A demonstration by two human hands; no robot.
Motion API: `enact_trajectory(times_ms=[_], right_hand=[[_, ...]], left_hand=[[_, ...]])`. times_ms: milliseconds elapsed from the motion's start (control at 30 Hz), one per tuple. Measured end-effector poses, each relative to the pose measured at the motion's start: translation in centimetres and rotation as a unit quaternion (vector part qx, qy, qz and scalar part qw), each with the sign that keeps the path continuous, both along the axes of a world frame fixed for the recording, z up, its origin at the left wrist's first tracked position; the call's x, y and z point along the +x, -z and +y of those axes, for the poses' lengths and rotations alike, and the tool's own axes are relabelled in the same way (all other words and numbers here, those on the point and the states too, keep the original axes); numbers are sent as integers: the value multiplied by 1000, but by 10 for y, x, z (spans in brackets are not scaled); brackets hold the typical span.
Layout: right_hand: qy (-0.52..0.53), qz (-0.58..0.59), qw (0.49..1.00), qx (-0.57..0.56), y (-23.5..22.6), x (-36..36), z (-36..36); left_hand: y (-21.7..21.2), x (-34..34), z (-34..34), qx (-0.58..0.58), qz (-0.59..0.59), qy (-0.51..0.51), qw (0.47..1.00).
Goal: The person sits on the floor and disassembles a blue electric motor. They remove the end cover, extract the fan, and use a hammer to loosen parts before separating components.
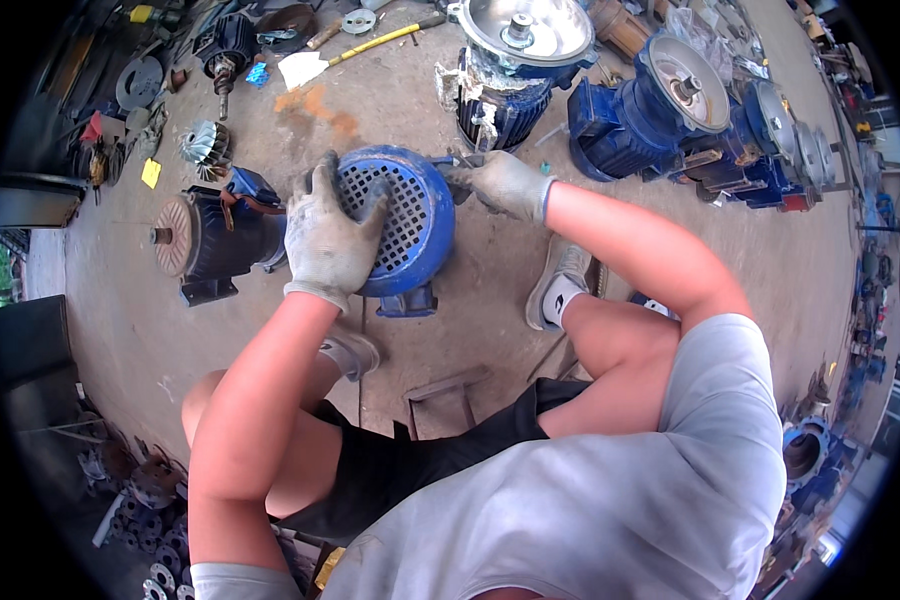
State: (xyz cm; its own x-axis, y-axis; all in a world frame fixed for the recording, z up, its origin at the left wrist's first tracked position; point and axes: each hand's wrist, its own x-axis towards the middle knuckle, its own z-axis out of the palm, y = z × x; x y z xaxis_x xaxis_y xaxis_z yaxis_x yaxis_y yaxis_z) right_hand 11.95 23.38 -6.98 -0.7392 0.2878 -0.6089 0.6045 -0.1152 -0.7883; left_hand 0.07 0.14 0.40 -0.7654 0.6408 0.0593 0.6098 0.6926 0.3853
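Observation:
A blue electric motor stands on end in front of me, its round fan cover point(407, 215) with a black square-hole grille facing up. My left hand point(332, 225), in a grey-white work glove, lies on the cover's left side. Its fingers are apart, and the thumb reaches over the grille. At the cover's upper right, my gloved right hand point(508, 186) has its fingers closed beside the motor's side. What those fingers grip is dark and too small to name. Below the rim a blue foot point(408, 302) of the motor shows. The motor's body is mostly hidden under the cover.
Left of it stands a dark motor point(232, 240) with a tan end face. Beyond are a finned metal impeller point(205, 148), a yellow-handled tool point(375, 45) and a large blue motor point(505, 105). More blue motors point(645, 120) line the right. A small metal frame point(445, 388) lies near my feet.

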Motion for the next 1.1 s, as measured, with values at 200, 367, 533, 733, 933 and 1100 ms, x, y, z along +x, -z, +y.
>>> enact_trajectory(times_ms=[200, 367, 533, 733, 933, 1100], right_hand=[[-30, 38, 998, 36, 13, -6, 5], [-95, 131, 986, 38, 19, -1, 17], [-18, -24, 999, -44, 1, -1, 4], [-6, 27, 999, -32, 21, -2, 8], [-83, 103, 990, 54, 8, -5, -1], [-83, 67, 992, -64, 20, -2, 8]], left_hand=[[-6, 2, 2, -2, -12, -1, 1000], [1, -4, 0, -40, 18, 31, 999], [-90, 35, -7, -150, 92, 209, 962], [-156, 64, -36, -211, -99, 444, 865], [-157, 70, -42, -204, -174, 480, 835], [-149, 63, -46, -191, -204, 489, 826]])
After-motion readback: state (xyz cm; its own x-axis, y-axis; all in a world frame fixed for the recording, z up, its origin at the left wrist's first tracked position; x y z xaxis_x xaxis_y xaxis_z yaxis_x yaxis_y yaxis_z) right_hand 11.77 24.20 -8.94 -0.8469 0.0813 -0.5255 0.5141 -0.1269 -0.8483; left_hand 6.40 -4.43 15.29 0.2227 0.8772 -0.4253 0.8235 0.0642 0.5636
